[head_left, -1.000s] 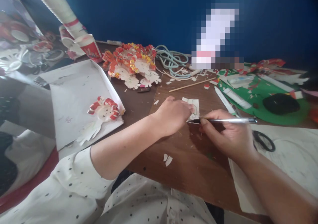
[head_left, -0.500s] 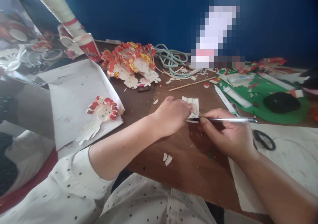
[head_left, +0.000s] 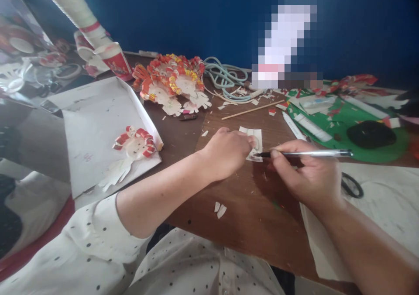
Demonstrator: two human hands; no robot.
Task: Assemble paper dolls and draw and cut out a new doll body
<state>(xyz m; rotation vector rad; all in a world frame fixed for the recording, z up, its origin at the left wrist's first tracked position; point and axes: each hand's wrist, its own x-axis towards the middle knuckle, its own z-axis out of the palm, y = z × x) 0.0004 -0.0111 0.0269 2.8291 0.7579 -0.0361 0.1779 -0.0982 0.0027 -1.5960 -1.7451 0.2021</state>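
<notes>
Small paper [head_left: 258,140] lies on desk [head_left: 235,203], inward from near edge. Left hand [head_left: 225,153] touches it, grasp unclear; right hand [head_left: 310,177] grips pen [head_left: 322,153], tip at paper.

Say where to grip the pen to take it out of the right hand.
Probably the pen is best pinched by its tail end, coming from the right: the right hand pinches it near the tip, and the slim, straight barrel runs back across that hand, its tail sticking out free. The tip end looks crowded, at the paper beside the left hand.
</notes>
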